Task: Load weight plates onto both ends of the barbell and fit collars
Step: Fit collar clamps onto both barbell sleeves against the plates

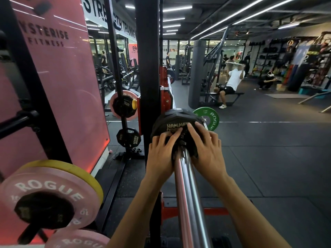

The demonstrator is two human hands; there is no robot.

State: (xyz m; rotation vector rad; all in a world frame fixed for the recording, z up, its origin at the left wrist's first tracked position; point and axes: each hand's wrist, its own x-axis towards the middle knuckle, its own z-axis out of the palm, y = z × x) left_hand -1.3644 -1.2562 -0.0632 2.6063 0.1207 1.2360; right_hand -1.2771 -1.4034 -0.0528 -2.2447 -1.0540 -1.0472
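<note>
Both hands, left [161,149] and right [206,145], pressed flat-fingered on the black plate [172,120], best pushed evenly along the bar [188,194] until seated.

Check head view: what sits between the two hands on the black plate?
Between left hand and right hand, the chrome bar meets the black plate, with a collar at its hub.

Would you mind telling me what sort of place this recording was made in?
A commercial gym's strength-training area, most likely. Both hands press a black Hammer Strength plate on a barbell sleeve, pink Rogue plates sit on storage pegs, and a person uses a cable machine behind.
</note>
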